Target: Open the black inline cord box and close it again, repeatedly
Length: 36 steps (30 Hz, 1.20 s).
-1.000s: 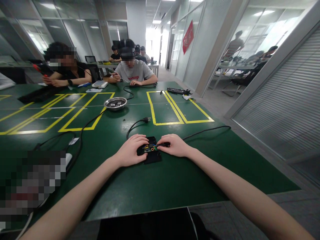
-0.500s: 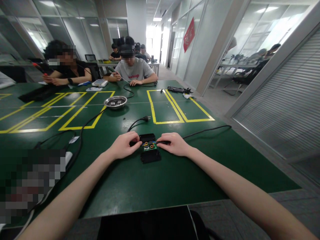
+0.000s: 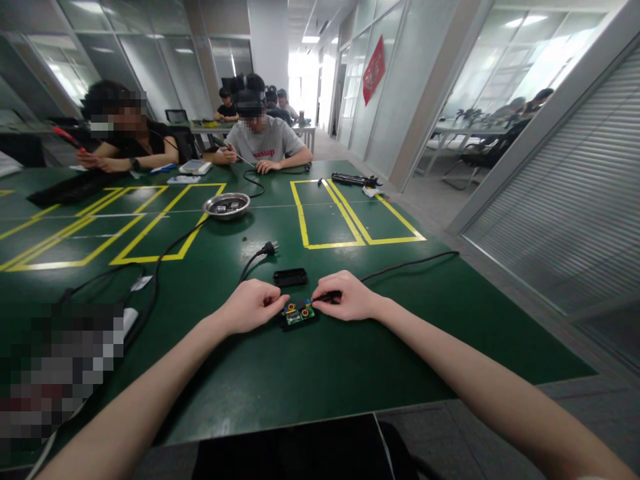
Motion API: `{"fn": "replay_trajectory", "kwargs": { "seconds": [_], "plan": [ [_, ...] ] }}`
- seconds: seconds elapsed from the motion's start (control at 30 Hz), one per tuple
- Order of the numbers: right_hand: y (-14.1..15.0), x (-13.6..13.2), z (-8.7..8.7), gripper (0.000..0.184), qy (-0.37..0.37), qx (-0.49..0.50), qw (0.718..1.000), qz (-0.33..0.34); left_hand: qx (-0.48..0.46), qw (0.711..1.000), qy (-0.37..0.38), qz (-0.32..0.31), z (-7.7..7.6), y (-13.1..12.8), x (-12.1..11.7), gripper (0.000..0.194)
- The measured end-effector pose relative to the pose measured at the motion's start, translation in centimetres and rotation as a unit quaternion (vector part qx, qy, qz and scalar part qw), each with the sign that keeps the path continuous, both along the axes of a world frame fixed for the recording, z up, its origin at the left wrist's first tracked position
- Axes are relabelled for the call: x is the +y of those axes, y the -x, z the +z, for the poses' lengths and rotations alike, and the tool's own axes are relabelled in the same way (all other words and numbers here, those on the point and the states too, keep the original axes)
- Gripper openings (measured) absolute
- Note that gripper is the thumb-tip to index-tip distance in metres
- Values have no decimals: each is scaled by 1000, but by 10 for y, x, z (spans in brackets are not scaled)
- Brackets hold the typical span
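The green circuit board (image 3: 300, 311) lies on the table (image 3: 240, 387) between the two hands, components facing up, its two copper-coloured coils showing. Its long axis runs roughly from 9 to 3 o'clock (with 12 pointing away from the wearer), the 3 o'clock end angled slightly farther off. A black half-shell (image 3: 299, 327) shows beneath the board; whether the board is fully seated in it I cannot tell. A second half-shell (image 3: 290, 277), hollow side up, lies near the board at 12 o'clock, its long axis also about 9 to 3.

The right hand (image 3: 345, 297) pinches a black cable (image 3: 327, 297) at the board's 3 o'clock end. The left hand (image 3: 253, 307) is curled at the 9 o'clock end, thumb and forefinger close together; what they grasp I cannot tell. At 11 o'clock lies a plug (image 3: 269, 249), prongs toward 3. Farther off at 11, a round metal bowl (image 3: 227, 215) holds several small metal parts (image 3: 223, 207).
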State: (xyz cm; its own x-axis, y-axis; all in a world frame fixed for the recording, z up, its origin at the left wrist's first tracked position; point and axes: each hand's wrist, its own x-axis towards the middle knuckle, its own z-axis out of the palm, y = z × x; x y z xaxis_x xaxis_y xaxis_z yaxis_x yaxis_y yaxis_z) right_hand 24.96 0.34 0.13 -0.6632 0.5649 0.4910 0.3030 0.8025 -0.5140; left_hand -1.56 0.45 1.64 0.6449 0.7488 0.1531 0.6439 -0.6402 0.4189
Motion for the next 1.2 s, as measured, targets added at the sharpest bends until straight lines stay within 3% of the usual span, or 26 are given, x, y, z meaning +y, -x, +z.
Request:
{"fn": "replay_trajectory", "kwargs": {
  "seconds": [0.27,0.53,0.97,1.2],
  "plan": [
    [-1,3,-2,17,-37,-46,997,-53,46,996,-26,66,7,0,4,52],
    [1,3,-4,16,-44,-46,997,-43,61,995,8,75,3,0,4,54],
    [4,6,-10,18,-73,-69,994,-54,71,994,-26,75,2,-1,5,58],
    [9,3,-5,20,-68,-75,992,-70,73,992,-40,94,1,-5,4,55]
  ]
}}
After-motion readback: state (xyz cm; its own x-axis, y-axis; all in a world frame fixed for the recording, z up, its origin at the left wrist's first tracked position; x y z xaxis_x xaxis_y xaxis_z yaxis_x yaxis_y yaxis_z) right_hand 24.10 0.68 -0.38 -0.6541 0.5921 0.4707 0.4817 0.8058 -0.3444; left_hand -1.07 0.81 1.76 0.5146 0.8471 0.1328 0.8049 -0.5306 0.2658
